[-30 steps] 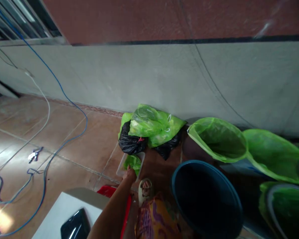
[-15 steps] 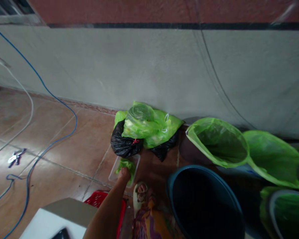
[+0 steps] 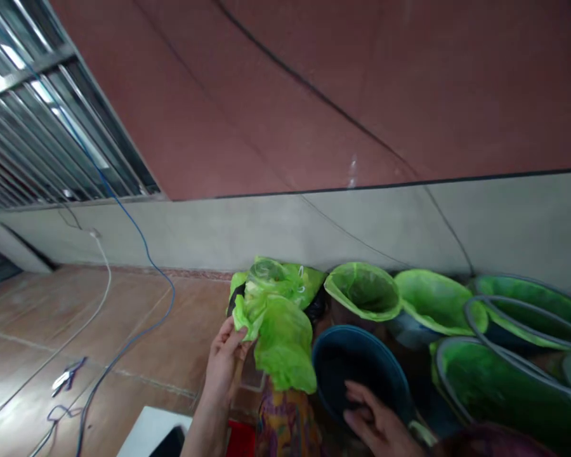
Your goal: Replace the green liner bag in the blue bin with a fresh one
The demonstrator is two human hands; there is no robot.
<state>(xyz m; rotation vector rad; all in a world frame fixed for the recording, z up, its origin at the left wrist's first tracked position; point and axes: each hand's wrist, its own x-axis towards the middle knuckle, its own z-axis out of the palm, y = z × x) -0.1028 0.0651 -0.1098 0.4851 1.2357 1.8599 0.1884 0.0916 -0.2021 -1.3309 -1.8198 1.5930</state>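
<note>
With the left hand, grasping a loose green bag by its gathered end, pinched between thumb and fingers. With the right hand, released, fingers partly curled, hovering over the mouth of the blue bucket. Hanging from the left hand, the green bag, spread out above the patterned clothing and in front of the tied green bags. Along the wall-side edge of the floor, those tied bags, with a black bag beside them; then, farther right, two bins lined in green. Toward the near right corner of the floor, a grey-rimmed bin, also with green inside. Toward the left edge, keys, a white cord and a blue cord. Near the left forearm, a white box-like piece, cut off by the view, with a dark object on it, and something red, too hidden to identify.
</note>
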